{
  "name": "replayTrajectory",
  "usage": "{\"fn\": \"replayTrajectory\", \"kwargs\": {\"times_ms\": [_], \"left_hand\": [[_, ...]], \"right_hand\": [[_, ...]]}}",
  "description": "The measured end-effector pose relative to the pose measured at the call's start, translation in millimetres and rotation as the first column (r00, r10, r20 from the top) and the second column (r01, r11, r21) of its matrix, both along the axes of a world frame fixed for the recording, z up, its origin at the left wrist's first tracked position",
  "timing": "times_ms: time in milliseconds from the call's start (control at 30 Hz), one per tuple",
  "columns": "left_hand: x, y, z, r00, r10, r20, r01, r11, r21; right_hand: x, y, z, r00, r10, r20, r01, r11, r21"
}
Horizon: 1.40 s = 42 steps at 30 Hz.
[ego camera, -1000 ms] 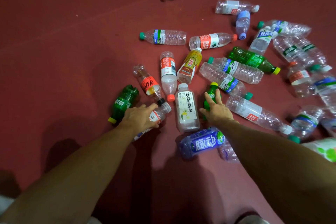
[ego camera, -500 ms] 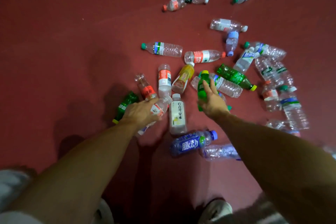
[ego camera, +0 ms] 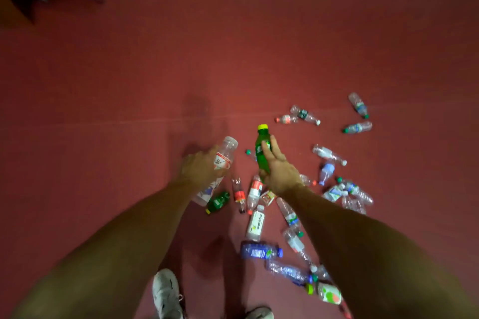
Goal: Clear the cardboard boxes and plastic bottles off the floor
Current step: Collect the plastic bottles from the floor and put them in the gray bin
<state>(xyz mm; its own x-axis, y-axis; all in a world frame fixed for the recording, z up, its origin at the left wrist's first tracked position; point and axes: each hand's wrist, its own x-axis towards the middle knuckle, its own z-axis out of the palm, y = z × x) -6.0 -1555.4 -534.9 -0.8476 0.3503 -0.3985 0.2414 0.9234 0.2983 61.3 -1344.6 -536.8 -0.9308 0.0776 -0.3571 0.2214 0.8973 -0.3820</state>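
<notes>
While the left hand (ego camera: 202, 171) grips a clear bottle (ego camera: 226, 149), the right hand (ego camera: 281, 175) holds a green bottle (ego camera: 262, 142) upright.

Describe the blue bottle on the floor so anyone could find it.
Start at the larger white shoe at the bottom. Just up and right of it lies the blue bottle, below a white-labelled bottle. Only it has a solid blue wrap with white lettering.
</notes>
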Motion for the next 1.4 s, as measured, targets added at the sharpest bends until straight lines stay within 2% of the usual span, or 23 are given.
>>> {"fn": "replayTrajectory", "kwargs": {"times_ms": [100,200,333,500,833,967,1133,1400], "left_hand": [[-23.1,-49.4,75.2,0.997,0.065,-0.038,-0.065,0.998,0.014],[-49.6,-119.4,124.4,0.987,0.147,-0.064,-0.145,0.989,0.027],[-84.7,-218.2,180.4,0.952,0.213,-0.219,-0.221,0.975,-0.013],[-119.3,-332.4,225.7,0.888,0.35,-0.299,-0.365,0.931,0.008],[-199.4,-471.9,242.8,0.799,0.497,-0.338,-0.545,0.836,-0.058],[-249.3,-526.9,251.0,0.726,0.586,-0.359,-0.64,0.767,-0.041],[-284.3,-600.7,261.8,0.621,0.693,-0.366,-0.751,0.66,-0.026],[-285.7,-756.2,258.8,0.458,0.793,-0.401,-0.874,0.483,-0.043]], "right_hand": [[-35.9,-53.7,70.5,0.995,0.086,-0.047,-0.086,0.996,-0.01],[-74.5,-117.8,120.0,0.979,0.166,-0.114,-0.169,0.986,-0.014],[-130.3,-208.2,170.3,0.949,0.259,-0.179,-0.254,0.966,0.053],[-186.8,-316.7,214.8,0.885,0.402,-0.235,-0.389,0.916,0.1],[-322.1,-460.7,227.8,0.756,0.622,-0.204,-0.6,0.783,0.163],[-403.4,-518.9,239.3,0.659,0.716,-0.23,-0.677,0.698,0.233],[-484.5,-610.9,257.7,0.535,0.811,-0.237,-0.775,0.583,0.245],[-528.6,-825.5,257.7,0.297,0.929,-0.22,-0.904,0.348,0.247]]}}
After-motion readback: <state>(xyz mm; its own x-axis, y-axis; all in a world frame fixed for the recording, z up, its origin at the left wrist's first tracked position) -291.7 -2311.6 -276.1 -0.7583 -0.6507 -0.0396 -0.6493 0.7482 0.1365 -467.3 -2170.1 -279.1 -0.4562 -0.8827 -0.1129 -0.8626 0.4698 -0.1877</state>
